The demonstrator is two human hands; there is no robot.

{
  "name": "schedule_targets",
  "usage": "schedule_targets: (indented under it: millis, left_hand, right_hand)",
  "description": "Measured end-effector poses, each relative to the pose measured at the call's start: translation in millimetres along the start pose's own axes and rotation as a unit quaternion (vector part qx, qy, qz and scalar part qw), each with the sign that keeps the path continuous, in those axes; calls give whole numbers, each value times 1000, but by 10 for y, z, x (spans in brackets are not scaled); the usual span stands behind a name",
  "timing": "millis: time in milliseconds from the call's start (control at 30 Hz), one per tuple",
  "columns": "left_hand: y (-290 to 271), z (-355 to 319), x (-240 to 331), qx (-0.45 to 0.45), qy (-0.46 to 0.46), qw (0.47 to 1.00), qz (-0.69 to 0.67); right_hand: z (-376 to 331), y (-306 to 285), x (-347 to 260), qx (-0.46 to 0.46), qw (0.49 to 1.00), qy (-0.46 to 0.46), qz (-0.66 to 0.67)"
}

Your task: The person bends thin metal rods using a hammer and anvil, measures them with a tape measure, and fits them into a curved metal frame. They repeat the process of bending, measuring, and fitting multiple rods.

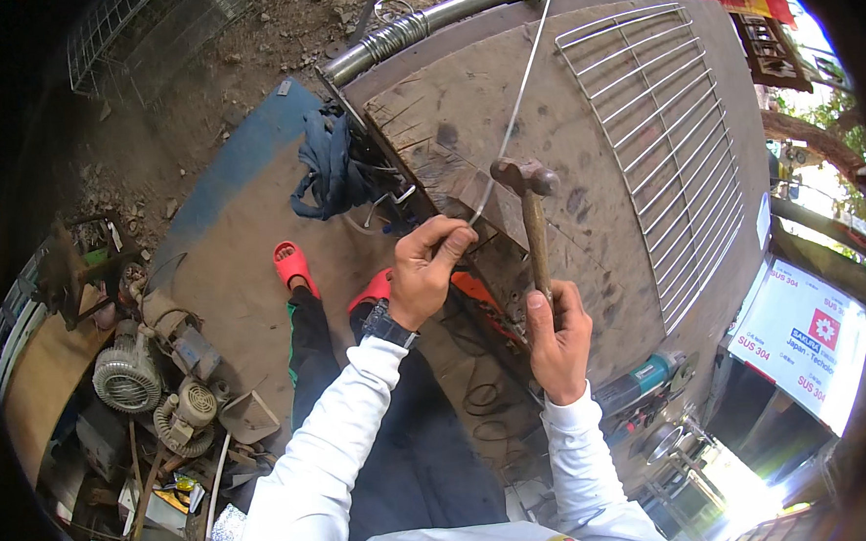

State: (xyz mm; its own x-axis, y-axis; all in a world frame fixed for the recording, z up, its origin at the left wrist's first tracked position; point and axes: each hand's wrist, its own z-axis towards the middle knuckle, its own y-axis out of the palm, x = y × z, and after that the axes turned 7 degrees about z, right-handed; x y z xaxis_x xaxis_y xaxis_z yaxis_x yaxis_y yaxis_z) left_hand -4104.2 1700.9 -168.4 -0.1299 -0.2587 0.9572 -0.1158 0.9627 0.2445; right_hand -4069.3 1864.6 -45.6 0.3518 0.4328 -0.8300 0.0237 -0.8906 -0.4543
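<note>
My left hand (428, 271) has its thumb and fingers pinched around the near end of a long, thin metal rod (524, 84). From there the rod stretches away across the worktable (463, 93) and past its far edge. My right hand (561, 342) is wrapped around the wooden handle of a hammer (536, 241), thumb lying along it. The steel hammer head is beside the rod; whether they touch I cannot tell. To the right on the tabletop lies a wire rack (657, 146) of parallel metal bars.
A metal pipe (378, 53) wound with wire runs along the table's far left edge, with dark cloth (329, 163) hanging below. A teal angle grinder (649, 372) lies at the near right. Motors (130, 375) and scrap crowd the floor at left. A white printed panel (804, 339) stands at right.
</note>
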Motion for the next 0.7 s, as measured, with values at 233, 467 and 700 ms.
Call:
schedule_targets:
  millis: [233, 467, 700]
  left_hand:
    - [42, 47, 83, 21, -37, 997, 62]
    - [-92, 99, 54, -16, 22, 991, 127]
    - [-158, 86, -1, -52, 12, 994, 96]
  right_hand:
    - [48, -30, -22, 5, 999, 27, -23]
    - [656, 7, -371, 26, 993, -111, -30]
    - [1802, 520, -409, 6, 997, -60, 42]
